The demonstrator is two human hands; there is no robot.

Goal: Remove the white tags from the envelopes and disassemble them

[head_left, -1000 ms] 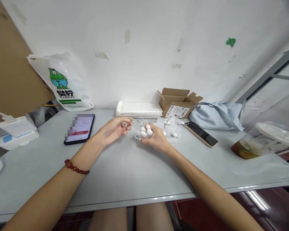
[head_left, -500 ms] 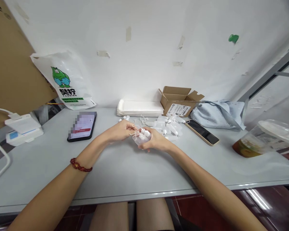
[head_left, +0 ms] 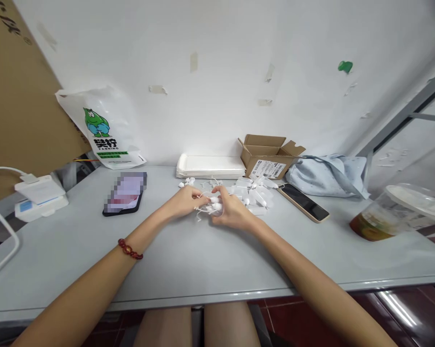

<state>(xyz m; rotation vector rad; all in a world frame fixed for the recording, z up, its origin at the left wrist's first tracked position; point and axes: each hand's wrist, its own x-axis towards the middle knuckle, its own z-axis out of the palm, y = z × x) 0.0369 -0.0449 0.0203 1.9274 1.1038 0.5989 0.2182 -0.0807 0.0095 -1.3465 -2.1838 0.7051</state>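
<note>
My right hand [head_left: 230,210] curls around a bunch of small translucent plastic bottles with white caps [head_left: 214,206], just above the table. Thin white strands trail from the caps. To their left, my left hand [head_left: 186,201] has its fingertips pinched on one thin white strand at the bunch; its far end is hard to make out. More translucent bottles [head_left: 257,195] lie in a loose heap behind and right of my right hand. A few small white caps [head_left: 187,182] rest on the table beyond my left hand.
A grey table [head_left: 203,265] holds a phone [head_left: 127,193] at left and another phone [head_left: 304,202] at right. Behind are a white stack [head_left: 210,166], an open carton [head_left: 264,156] and a pale blue cloth bag [head_left: 324,174]. A plastic drink cup [head_left: 374,224] sits far right.
The bunch of bottles has tilted, and more strands hang from it toward the table. My right fingers have spread wider around it. The view has shifted slightly.
</note>
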